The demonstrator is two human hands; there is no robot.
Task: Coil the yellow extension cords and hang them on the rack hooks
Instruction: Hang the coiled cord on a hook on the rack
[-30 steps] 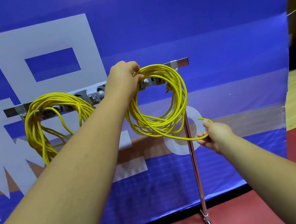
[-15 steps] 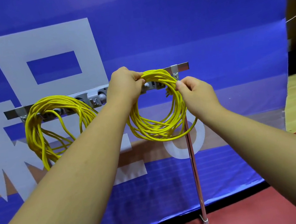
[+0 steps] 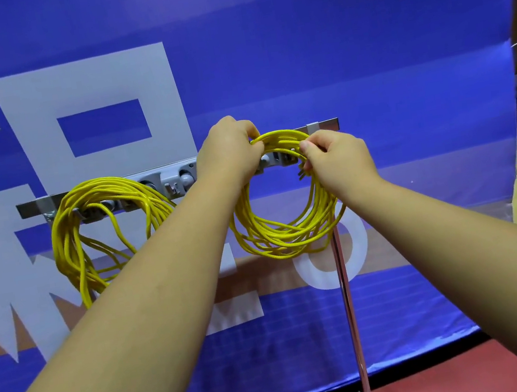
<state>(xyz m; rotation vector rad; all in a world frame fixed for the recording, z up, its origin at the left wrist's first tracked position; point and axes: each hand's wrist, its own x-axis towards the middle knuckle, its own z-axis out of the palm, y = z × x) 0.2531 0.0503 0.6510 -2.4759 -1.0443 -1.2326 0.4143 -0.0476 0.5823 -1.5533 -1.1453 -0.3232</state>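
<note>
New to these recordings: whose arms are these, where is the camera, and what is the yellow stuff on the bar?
No machine here: these are a person's bare arms, filmed by one camera worn on the head. The left hand grips the top of a coil of yellow cord at the rack bar; the right hand pinches strands on its right side. Whether it hangs there yet is hidden. A second coil hangs from the bar further left. A metal pole carries the rack, before a blue banner.
</note>
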